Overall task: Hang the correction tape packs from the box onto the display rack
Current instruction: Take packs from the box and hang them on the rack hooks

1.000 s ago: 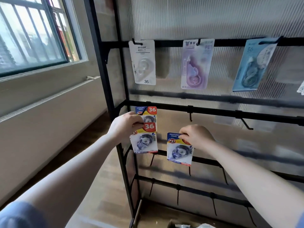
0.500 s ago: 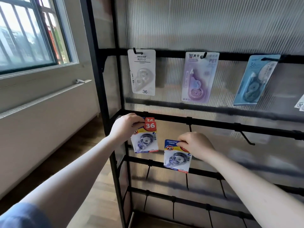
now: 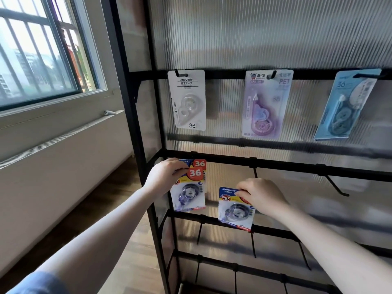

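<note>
**At the rack's second bar, two packs going up**

On the left end of the second bar [image 3: 297, 166], the left hand [image 3: 164, 177] is pinching the top of a pack [image 3: 188, 194], holding its hang hole up where the hook should be; another pack [image 3: 198, 163] is showing just behind it, apparently hung already. The right hand [image 3: 259, 197] is gripping a second pack [image 3: 235, 209] by its upper corner, keeping it low, below the next hook [image 3: 255, 172], probably waiting its turn. Holding by the card top is leaving the hole free to thread. Three packs, white [image 3: 187, 100], purple [image 3: 265, 105] and blue [image 3: 345, 105], are hanging from the top bar. The box is out of view.
</note>
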A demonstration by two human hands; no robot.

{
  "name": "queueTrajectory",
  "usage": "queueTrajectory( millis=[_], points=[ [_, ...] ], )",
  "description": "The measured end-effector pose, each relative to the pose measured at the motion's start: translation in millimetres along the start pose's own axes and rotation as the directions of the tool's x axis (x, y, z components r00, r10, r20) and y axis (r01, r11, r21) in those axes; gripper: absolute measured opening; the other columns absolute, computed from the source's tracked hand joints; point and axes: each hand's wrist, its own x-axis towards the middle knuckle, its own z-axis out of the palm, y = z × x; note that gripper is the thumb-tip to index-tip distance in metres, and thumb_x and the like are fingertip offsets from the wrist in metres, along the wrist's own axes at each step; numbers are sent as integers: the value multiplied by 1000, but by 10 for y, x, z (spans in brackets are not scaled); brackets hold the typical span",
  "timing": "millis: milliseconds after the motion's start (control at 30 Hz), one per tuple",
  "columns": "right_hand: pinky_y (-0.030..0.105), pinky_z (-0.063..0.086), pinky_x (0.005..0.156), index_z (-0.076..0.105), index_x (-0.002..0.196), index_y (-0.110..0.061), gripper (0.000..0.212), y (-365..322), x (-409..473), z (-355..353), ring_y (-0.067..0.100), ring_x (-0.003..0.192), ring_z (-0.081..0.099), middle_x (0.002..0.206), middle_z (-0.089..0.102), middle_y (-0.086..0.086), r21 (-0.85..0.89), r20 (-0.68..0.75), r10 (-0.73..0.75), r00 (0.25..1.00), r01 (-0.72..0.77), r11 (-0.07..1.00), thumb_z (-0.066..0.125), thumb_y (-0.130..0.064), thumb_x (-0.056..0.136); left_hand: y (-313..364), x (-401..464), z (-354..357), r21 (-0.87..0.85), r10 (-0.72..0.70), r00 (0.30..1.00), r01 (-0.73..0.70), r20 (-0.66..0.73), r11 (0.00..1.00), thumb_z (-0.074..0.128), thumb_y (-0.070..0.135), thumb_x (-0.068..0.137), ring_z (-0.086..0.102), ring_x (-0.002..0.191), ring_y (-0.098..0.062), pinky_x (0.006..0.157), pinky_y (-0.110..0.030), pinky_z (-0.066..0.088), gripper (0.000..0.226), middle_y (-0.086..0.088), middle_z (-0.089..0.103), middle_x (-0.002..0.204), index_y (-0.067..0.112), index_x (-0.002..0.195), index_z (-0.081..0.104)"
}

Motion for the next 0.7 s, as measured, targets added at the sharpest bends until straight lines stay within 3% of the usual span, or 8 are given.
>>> queueTrajectory(
  millis=[167,333,500,700],
  points=[
    [15,25,50,65,95,-15,29,-16,34,68,13,72,51,92,65,-3,-13,-30,33,999,-34,999,43,-34,98,-101,7,35,2,47,998,-47,48,999,57,19,92,61,97,-19,77,-24,46,23,-6,65,110,9,110,67],
    [24,29,51,63,97,-16,29,-46,51,107,15,74,54,93,65,-2,-48,-73,80,994,-84,995,41,-35,98,-195,-64,56,14,142,989,-142,47,990,56,14,92,63,98,-21,76,-21,47,26,-9,65,111,7,115,65],
    [28,33,60,63,98,-17,29,-76,64,167,20,83,60,93,65,-1,-94,-112,117,987,-127,987,40,-35,99,-249,-61,66,-13,189,982,-189,28,982,54,16,90,65,88,-21,70,-25,51,24,-9,67,100,6,107,68],
    [28,31,59,61,93,-14,29,-116,75,166,21,79,59,89,65,1,-93,-132,136,982,-149,984,41,-34,99,-220,18,88,-116,182,983,-182,-10,977,57,17,87,59,82,-10,67,-8,41,20,-6,68,93,6,96,71]
  ],
)
